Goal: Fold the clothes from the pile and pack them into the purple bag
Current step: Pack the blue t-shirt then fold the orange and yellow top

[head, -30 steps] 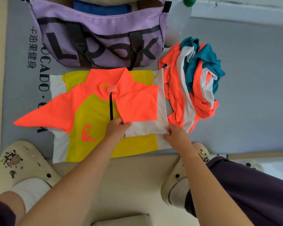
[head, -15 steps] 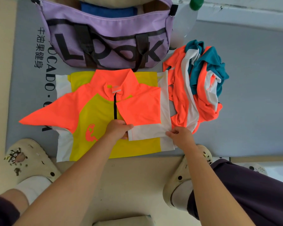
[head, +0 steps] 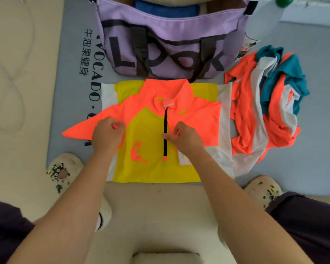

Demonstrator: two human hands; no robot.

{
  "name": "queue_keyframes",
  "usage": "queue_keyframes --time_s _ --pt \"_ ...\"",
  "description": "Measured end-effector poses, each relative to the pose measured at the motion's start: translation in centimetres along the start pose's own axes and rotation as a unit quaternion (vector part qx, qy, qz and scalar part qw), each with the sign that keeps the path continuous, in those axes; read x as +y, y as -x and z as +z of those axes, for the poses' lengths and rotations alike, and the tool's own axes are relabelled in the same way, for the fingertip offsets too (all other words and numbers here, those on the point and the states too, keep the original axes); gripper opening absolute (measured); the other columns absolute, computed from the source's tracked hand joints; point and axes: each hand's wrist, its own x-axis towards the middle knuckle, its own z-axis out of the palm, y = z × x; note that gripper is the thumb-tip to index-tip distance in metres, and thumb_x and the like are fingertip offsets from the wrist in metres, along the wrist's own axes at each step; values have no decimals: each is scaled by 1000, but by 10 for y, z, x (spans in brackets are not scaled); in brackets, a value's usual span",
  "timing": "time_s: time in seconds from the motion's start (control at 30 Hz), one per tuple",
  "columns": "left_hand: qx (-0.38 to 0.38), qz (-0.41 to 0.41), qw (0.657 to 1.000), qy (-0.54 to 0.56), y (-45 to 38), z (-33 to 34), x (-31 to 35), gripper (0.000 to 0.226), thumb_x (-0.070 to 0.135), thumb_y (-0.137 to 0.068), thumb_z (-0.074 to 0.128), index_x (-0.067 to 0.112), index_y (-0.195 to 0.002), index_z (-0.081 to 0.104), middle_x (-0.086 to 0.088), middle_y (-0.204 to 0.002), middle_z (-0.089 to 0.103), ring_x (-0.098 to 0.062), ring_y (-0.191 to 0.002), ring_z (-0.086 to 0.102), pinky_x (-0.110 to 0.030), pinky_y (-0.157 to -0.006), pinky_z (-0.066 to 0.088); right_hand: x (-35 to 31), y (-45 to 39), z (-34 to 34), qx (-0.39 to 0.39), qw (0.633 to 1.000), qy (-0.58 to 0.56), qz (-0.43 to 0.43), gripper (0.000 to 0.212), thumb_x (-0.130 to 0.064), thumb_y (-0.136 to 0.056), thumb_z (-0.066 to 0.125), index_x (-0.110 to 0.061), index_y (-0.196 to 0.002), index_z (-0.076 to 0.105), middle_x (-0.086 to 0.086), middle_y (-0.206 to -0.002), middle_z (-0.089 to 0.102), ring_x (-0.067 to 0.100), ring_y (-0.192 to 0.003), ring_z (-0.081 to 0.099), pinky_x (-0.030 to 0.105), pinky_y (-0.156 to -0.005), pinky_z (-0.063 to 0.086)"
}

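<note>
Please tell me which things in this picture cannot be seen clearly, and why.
- Purple bag: head view, top edge cuts off its opening; contents mostly hidden.
- Pile of clothes: crumpled, garment count unclear.
- Bottle: green cap cut off, label too small.
- Left hand and right hand: fingertips curled under.

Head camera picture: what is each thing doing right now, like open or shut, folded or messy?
Purple bag: open at the top, something blue inside.
Jersey: spread flat on the mat, right sleeve folded in, left sleeve still sticking out.
Clothes pile: crumpled, unfolded, beside the jersey.
Left hand: pinching the orange left sleeve.
Right hand: pinching fabric beside the zip.
Bottle: capped.
</note>
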Motion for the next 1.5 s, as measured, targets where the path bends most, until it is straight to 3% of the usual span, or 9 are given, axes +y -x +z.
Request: queue_keyframes --time_s 0.17,0.3,0.57,0.77,0.93,1.03,1.2,1.3,1.5 --pt "3 -42 996 -74 -36 -37 -39 39 26 -82 67 12 -117 59 -16 -123 49 -34 -116 49 -43 -95 44 -27 -14 35 -47 994 99 13 73 -53 -76 74 -1 -119 46 16 -120 50 33 -111 52 42 -88 44" --pt "-84 -52 982 -159 -51 -55 -58 41 32 -79 68 18 -117 60 -9 -121 53 -31 -115 52 -46 -98 43 -32 -20 38 -51 987 146 34 87 -55 -73 76 1 -128 39 19 -127 45 39 -118 50 42 -95 41" --pt "-110 -74 978 -159 -51 -64 -83 37 49 -82 68 18 -68 55 -2 -76 58 -28 -84 60 -39 -85 43 -22 -26 30 -105 984 139 24 82 -57 -71 77 -1 -120 42 19 -119 47 35 -111 48 42 -88 43" --pt "-146 -88 980 104 -47 -74 -93 11 23 -84 75 14 -91 74 7 -77 65 -5 -69 55 -14 -59 40 -22 -29 29 -119 981 150 24 82 -60 -71 76 -3 -119 42 17 -117 46 34 -111 46 45 -89 45" --pt "-86 -51 992 77 -44 -77 -85 39 30 -85 73 -4 -69 62 -6 -65 47 -16 -60 40 -24 -51 30 -21 -30 26 -122 984 122 41 77 -58 -70 78 -4 -114 44 15 -115 44 32 -103 49 43 -84 46" --pt "-84 -26 994 68 -47 -81 -78 49 35 -85 72 12 -54 42 -1 -55 30 -16 -52 27 -29 -50 23 -21 -31 25 -130 983 120 37 73 -57 -70 78 -6 -109 44 14 -114 45 28 -99 46 39 -80 44" --pt "-229 -13 967 -115 -48 -91 -81 38 41 -77 79 18 -60 54 6 -54 44 -9 -49 43 -23 -48 31 -18 -32 24 -133 985 109 30 72 -59 -68 79 -7 -105 44 12 -111 46 26 -97 45 38 -76 42" --pt "-298 -31 951 -74 -37 -82 -81 15 29 -76 83 21 -87 77 21 -63 58 12 -50 52 -5 -46 35 -17 -31 24 -129 986 101 20 70 -59 -66 80 -10 -99 43 9 -106 45 24 -92 45 36 -71 40" --pt "-339 -59 936 80 -22 -53 -17 28 40 -88 70 13 -88 67 -3 -88 68 -18 -78 63 -30 -70 47 -19 -31 10 -164 986 2 28 52 -55 -72 78 -17 -74 42 -1 -72 42 14 -62 40 27 -54 30"
